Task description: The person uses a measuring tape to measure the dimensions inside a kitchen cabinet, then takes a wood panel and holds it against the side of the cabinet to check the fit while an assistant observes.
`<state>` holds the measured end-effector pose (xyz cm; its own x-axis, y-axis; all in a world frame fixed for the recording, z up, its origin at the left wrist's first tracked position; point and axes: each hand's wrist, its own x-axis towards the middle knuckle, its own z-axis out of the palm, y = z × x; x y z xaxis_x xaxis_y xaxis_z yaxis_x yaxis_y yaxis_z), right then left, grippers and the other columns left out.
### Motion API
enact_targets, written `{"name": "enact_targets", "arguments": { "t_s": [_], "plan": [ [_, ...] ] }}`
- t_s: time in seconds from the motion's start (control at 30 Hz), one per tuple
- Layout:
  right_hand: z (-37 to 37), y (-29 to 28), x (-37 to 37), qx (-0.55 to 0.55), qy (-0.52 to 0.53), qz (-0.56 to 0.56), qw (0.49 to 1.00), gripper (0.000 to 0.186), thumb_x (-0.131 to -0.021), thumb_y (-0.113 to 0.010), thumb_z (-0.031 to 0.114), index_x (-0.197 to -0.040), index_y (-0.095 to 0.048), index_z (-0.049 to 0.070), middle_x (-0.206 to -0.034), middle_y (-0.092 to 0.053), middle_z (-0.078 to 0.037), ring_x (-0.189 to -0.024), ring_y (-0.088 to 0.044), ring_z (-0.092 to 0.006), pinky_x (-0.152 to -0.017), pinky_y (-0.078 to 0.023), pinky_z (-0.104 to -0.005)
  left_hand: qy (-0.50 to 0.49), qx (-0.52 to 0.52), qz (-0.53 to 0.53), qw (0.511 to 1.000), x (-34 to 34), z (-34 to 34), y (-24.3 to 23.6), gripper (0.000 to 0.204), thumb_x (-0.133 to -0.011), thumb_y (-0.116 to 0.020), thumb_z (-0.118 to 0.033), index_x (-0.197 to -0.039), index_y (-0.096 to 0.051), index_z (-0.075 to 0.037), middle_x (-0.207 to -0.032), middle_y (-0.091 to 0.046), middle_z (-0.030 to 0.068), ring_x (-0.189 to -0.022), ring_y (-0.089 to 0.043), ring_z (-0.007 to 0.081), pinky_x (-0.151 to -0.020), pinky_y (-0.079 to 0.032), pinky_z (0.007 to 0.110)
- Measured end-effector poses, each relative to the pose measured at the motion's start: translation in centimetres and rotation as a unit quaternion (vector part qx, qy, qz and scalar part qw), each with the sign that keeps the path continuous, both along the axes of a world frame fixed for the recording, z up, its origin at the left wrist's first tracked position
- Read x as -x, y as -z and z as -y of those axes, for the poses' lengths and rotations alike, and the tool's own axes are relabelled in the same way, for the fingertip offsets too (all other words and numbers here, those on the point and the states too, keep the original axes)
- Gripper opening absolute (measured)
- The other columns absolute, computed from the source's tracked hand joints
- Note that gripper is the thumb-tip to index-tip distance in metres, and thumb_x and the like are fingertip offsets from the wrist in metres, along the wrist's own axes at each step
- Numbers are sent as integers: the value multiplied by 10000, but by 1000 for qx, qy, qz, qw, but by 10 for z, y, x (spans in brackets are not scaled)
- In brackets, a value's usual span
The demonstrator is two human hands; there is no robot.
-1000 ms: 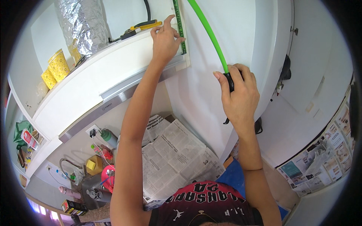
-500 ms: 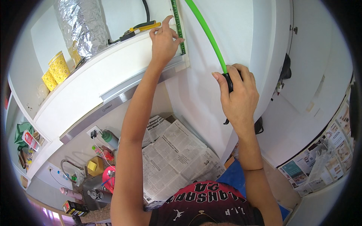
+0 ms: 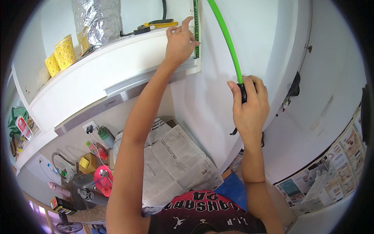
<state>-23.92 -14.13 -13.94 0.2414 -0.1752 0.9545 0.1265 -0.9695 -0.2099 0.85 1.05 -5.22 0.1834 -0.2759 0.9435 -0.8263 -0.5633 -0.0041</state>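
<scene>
While gripping green tape's (image 3: 228, 37) handle (image 3: 244, 93) in right hand (image 3: 253, 107), keeps left hand (image 3: 180, 46) half-open, perhaps touching marked strip (image 3: 196, 21). Unchanged, seemingly steady.

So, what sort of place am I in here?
Most likely a kitchen: there's a sink with a curved faucet, and what looks like a range hood's metal edge runs under the white cabinet.
</scene>
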Motion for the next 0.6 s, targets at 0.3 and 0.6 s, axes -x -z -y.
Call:
{"name": "enact_targets", "arguments": {
  "t_s": [0.3,0.6],
  "plan": [
    [-1,-2,3,-3,2,-12,1000,363,-975,-757,379,-1101,-756,39,-1114,-689,-78,-917,-657,-271,-680,-549,-400,4,5,8,1000,1,1,1,905,-792,-893,-141,-1548,-401,-72,-794,-746,1,-936,-719,226,-1106,-306,476],
    [-2,-2,5,-8,-10,-13,1000,333,-975,-758,342,-1104,-752,35,-1119,-687,-78,-925,-645,-279,-699,-536,-406,6,5,-6,1000,4,0,1,899,-789,-894,-140,-1542,-406,-80,-801,-736,-14,-967,-699,212,-1106,-306,474]
  ]
}}
